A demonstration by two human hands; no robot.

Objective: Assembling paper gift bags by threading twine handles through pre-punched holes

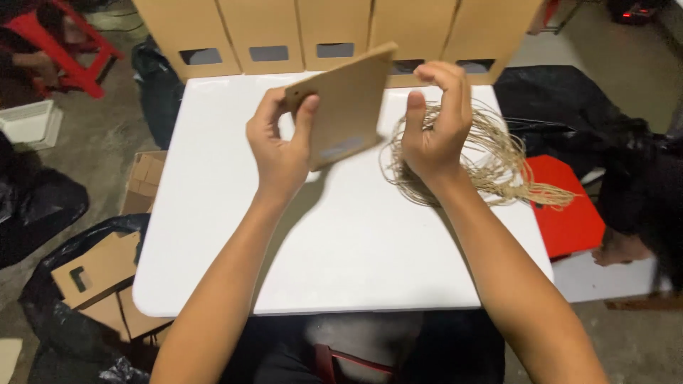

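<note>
Five brown cardboard boxes [334,32] line the far edge of my white surface [341,249]. Above it, my left hand [281,153] pinches a tilted brown cardboard panel [348,107]. My right hand [434,131] closes on tan twine [498,160] near the right edge.

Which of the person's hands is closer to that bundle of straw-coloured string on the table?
The right hand. It is directly over the string bundle, fingers seemingly pinching strands. The left hand is off to the bundle's left, holding the brown cardboard piece.
</note>
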